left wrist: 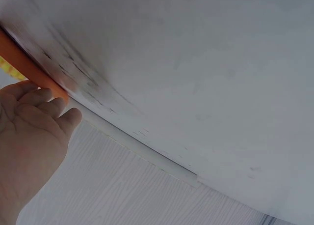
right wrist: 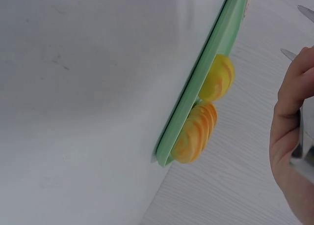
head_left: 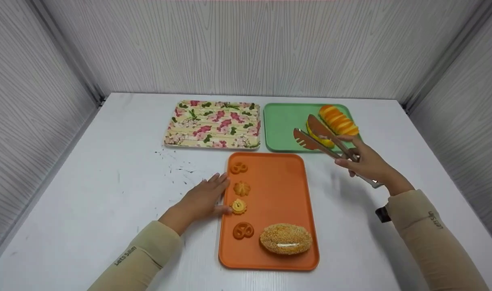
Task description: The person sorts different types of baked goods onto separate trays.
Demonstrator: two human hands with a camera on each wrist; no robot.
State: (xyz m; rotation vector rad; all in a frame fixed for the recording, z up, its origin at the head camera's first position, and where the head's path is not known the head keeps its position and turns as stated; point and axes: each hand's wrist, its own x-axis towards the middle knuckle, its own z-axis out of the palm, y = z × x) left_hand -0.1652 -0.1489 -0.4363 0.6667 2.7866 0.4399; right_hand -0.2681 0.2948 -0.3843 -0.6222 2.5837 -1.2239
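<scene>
My right hand grips a pair of metal tongs with brown tips. The tong tips are spread apart over the green tray. In the head view they overlap a yellow bread on that tray, beside an orange-striped loaf. My left hand rests with extended fingers at the left edge of the orange tray. Along that side lie two pretzel-shaped cookies, a flower-shaped cookie and a round yellow cookie. A seeded bun sits in the tray's near right corner.
A flower-patterned tray stands left of the green tray at the back of the white table. Wood-grain panels enclose the table at the back and on both sides.
</scene>
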